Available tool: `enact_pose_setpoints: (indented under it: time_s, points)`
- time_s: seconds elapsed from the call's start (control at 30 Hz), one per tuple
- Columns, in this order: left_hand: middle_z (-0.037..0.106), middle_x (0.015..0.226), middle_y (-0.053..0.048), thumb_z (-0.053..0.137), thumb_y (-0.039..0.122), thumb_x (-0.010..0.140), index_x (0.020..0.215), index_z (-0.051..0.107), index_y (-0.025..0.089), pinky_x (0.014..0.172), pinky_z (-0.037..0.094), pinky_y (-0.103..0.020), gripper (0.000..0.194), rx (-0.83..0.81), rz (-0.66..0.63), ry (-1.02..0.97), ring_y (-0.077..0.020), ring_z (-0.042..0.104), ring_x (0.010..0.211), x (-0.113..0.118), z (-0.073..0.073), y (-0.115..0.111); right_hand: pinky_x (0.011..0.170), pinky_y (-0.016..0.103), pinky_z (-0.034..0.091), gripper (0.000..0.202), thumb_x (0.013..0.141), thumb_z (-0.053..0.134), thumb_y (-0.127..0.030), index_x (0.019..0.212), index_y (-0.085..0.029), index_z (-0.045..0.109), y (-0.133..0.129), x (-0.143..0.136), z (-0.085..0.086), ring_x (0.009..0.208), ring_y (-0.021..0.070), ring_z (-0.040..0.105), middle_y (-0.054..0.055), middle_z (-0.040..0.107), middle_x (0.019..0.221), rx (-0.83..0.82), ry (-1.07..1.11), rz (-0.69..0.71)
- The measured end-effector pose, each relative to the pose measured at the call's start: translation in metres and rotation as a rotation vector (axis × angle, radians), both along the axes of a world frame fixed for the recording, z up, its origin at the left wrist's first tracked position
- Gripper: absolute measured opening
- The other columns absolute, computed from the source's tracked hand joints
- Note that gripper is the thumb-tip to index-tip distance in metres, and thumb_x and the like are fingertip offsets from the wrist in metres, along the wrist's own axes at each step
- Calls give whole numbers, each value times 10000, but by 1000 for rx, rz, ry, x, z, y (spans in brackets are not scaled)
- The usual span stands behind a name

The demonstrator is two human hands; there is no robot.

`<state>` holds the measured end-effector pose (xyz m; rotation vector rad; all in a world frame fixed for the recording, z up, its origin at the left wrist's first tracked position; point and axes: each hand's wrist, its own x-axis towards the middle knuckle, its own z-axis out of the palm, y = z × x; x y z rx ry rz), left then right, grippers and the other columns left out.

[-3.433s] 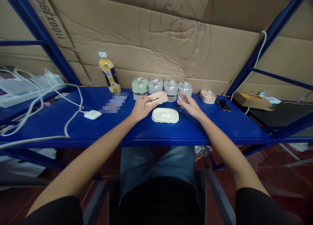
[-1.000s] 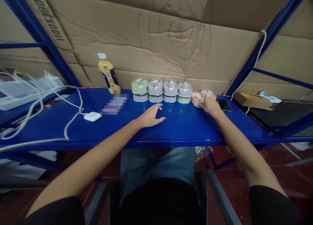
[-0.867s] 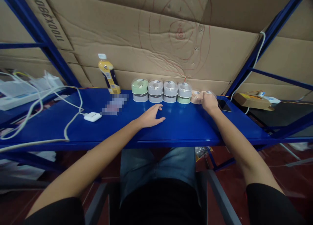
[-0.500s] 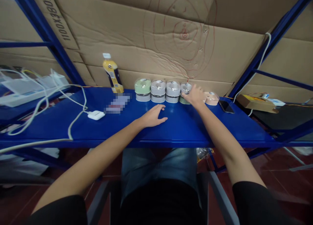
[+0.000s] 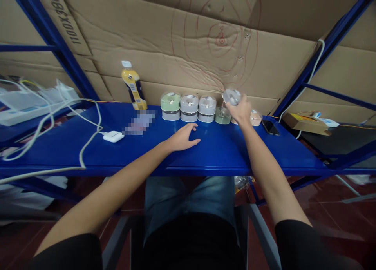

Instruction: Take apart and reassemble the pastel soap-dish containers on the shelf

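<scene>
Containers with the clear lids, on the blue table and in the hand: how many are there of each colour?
Green containers: 2
Grey containers, counting the one held up in the right hand: 6
Pink containers, partly hidden behind that hand and wrist: 2
Total: 10

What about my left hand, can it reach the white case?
Probably yes: your left hand looks empty, and only bare blue tabletop shows between it and the white case.
</scene>
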<state>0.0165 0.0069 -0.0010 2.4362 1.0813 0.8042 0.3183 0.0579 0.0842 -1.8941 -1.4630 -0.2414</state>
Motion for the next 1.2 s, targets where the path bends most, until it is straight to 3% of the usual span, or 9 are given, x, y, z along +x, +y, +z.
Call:
enact_pose_setpoints:
  time_s: [0.07,0.17,0.27,0.37,0.57,0.7,0.87,1.03,1.2]
  points:
    - [695,1423,-206,754,581,912,1501,543,166,1211,525,-624,750,-11,9,-54,-420,674,1379,1,-1,1,1145,632,504,839,951,653,-569,1622,-106,455,-7,10,6,1387,457,628,285,669,1503,99,51,140]
    - [704,1396,-192,831,615,868,1478,537,197,1212,523,-624,797,-59,-14,-238,-400,689,1356,1,-3,4,1185,646,501,862,863,720,-595,1598,-200,506,-24,13,7,1390,435,636,197,657,1559,155,124,513]
    - [688,1423,-203,933,652,773,1456,505,220,1212,530,-623,914,-195,-116,-518,-395,699,1359,-3,-3,11,1240,620,485,857,785,797,-567,1542,-238,568,-43,-2,-1,1423,417,634,144,656,1579,3,155,917]
    - [651,1492,-219,1010,678,661,1383,521,224,1256,488,-654,983,-299,-159,-664,-433,661,1429,-9,-2,19,1275,608,464,948,725,878,-526,1569,-245,551,-53,-18,-12,1443,411,627,139,677,1545,-199,165,1106]
    - [605,1590,-271,1072,599,597,1518,486,206,1297,428,-700,1160,-270,-88,-602,-467,612,1496,-16,-3,21,1340,597,407,1023,685,940,-455,1600,-261,527,-49,-21,-26,1535,407,572,135,611,1646,-314,159,1246]
    - [655,1552,-251,1068,562,605,1521,540,201,1291,435,-696,1117,-194,-99,-416,-455,640,1474,-21,-3,18,1333,590,432,1063,673,961,-446,1619,-233,526,-46,-19,-36,1550,413,574,152,600,1672,-406,89,1281]
    - [699,1476,-236,1056,559,588,1560,532,185,1230,507,-664,1167,-119,-63,-255,-454,683,1414,-22,-5,14,1296,643,468,1177,655,992,-604,1654,-203,516,-49,-34,-48,1519,449,594,206,600,1659,-380,-7,1173]
    - [710,1465,-195,996,578,668,1582,512,191,1190,547,-605,1104,-73,-77,-193,-423,704,1369,-17,-2,10,1207,650,533,1066,707,941,-739,1596,-265,594,-57,-54,-49,1408,442,661,168,703,1507,-213,-89,1095]
    - [666,1502,-186,968,675,686,1597,566,184,1231,503,-608,1110,26,-57,-85,-437,646,1400,-20,6,8,1126,608,569,959,772,873,-740,1536,-220,620,-54,-35,-37,1243,392,718,159,755,1376,-165,54,1016]
